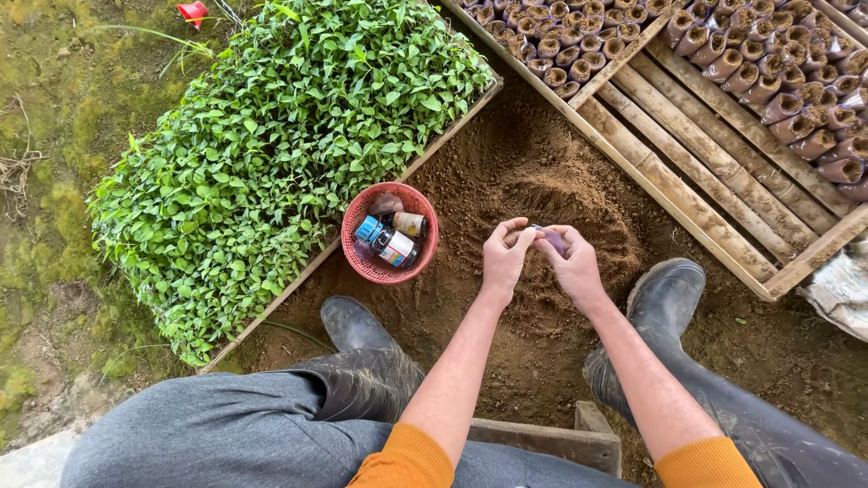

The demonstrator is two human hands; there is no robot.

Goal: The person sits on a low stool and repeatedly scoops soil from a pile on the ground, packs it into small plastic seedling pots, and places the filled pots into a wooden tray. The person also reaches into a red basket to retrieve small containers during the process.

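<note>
Bare brown earth ground (506, 172) with a loose soil mound (579, 217), carrying a wooden-framed bed of green leafy seedlings (271, 145), a round red plastic basket of small bottles (391, 233), a slatted wooden tray (714, 172) of soil-filled seedling pots (768, 72), and two black rubber boots (357, 330).
</note>
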